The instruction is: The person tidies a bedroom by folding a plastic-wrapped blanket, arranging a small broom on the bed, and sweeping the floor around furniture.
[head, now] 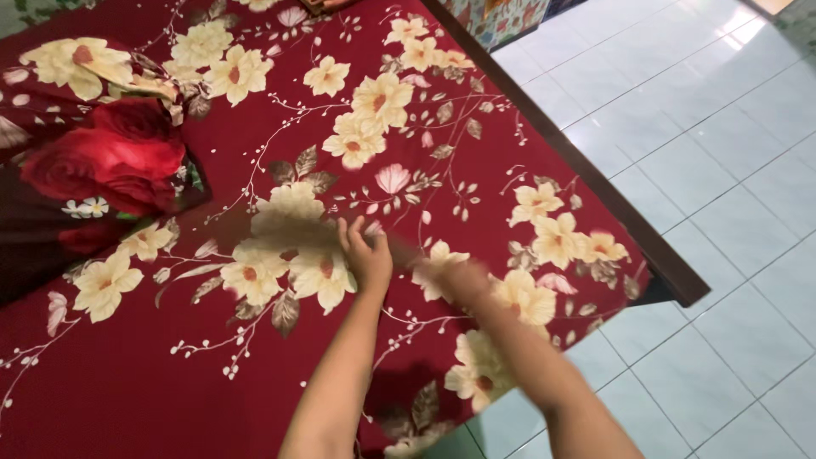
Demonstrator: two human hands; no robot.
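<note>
A bed is being covered by a dark red sheet [255, 357] printed with cream flowers, which is filling most of the view; its long axis is running from the lower left up toward the upper right, along the dark wooden frame [586, 183] bordering its right edge. The frame is ending in a corner at the right, beyond which the sheet is hanging over the near end. Pale tiled floor [722, 170] is being shown to the right and below, with light being reflected near the top corner. At the upper left a pillow [93, 170] in a rose print is lying on the sheet, cut off by the picture's edge. The left hand [367, 255] is being pressed flat on the sheet near the middle, fingers apart and pointing away from the person, nothing being gripped. The right hand [450, 276] is just beside it, over the sheet near the foot end, and is being blurred by motion, so whether its fingers are spread or closed cannot be told. Both forearms are being cut off at the bottom edge.
</note>
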